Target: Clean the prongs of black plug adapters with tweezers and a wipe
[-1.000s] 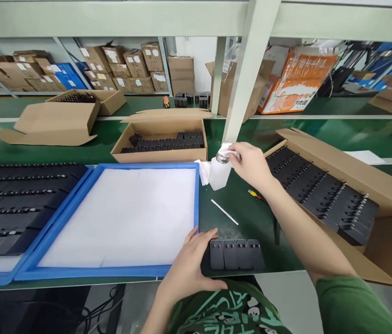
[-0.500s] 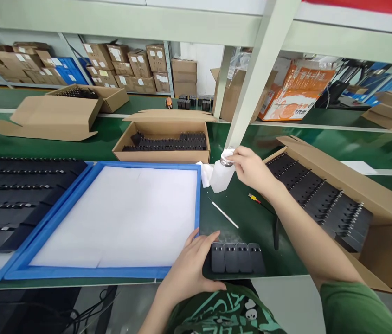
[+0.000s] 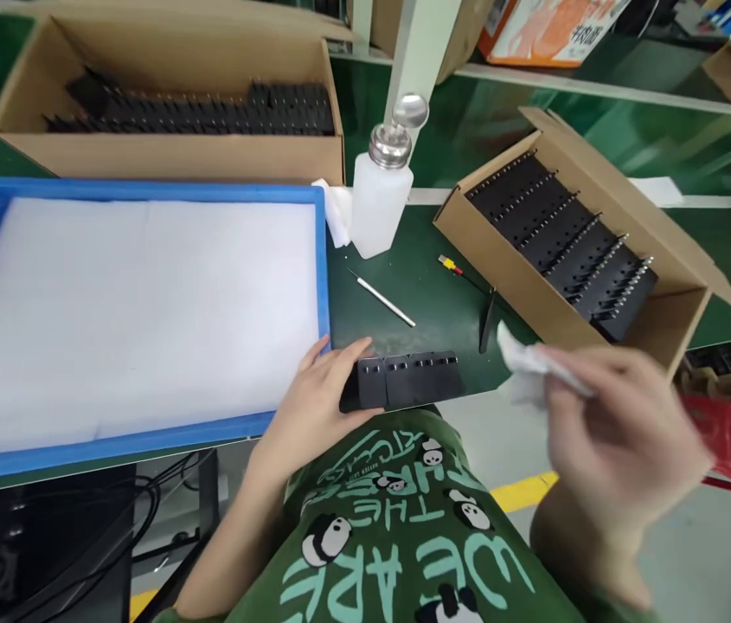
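My left hand point(image 3: 319, 389) lies at the table's front edge. Its thumb and fingers grip the left end of a row of several flat black plastic parts point(image 3: 410, 377), each with small holes or pegs near the top. To the right, my right hand point(image 3: 618, 433), blurred by motion, pinches a crumpled white wipe point(image 3: 527, 359) beyond the table edge. A white dispenser bottle point(image 3: 379, 203) with a metal top stands behind the row, its round lid point(image 3: 411, 111) flipped up. Between bottle and row lies a thin white-handled pick point(image 3: 383, 298).
A blue-rimmed tray point(image 3: 322, 260) lined with white sheet fills the left. Open cardboard boxes of black parts stand behind point(image 3: 176, 156) and at right point(image 3: 501, 247). Black tweezers point(image 3: 487, 322) and a yellow-tipped cable point(image 3: 449, 263) lie beside the right box. Another white wipe point(image 3: 337, 212) rests by the bottle.
My right hand has come from the bottle top toward me and right, carrying a white wipe. The view has tilted down. My left hand stays at the row's left end.
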Demonstrator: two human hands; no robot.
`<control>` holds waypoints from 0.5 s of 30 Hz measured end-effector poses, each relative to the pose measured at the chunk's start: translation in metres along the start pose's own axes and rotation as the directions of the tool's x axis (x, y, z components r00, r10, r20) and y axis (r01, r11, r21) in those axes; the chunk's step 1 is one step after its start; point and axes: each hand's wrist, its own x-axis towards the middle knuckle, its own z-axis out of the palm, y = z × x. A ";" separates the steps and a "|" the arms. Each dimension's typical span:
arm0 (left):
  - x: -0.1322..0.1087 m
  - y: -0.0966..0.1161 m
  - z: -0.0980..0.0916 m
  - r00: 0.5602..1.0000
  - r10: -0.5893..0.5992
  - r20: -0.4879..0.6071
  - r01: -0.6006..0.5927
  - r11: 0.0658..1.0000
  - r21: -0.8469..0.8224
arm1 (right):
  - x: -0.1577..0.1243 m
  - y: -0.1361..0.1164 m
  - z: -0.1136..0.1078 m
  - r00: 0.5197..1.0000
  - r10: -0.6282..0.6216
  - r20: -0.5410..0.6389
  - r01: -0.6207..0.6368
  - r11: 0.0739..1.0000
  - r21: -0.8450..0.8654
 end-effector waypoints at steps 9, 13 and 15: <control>0.002 -0.001 0.004 0.999 -0.029 -0.014 0.029 0.999 0.022 | -0.074 -0.002 0.081 0.920 -0.255 0.297 0.348 0.882 -0.318; 0.002 -0.004 0.005 0.999 -0.019 -0.030 0.019 1.000 0.016 | -0.067 -0.029 0.094 0.839 -0.414 0.355 0.506 0.833 -0.223; 0.001 -0.005 0.005 0.999 -0.010 -0.032 0.010 1.000 0.009 | -0.062 -0.037 0.094 0.793 -0.483 0.370 0.519 0.855 0.004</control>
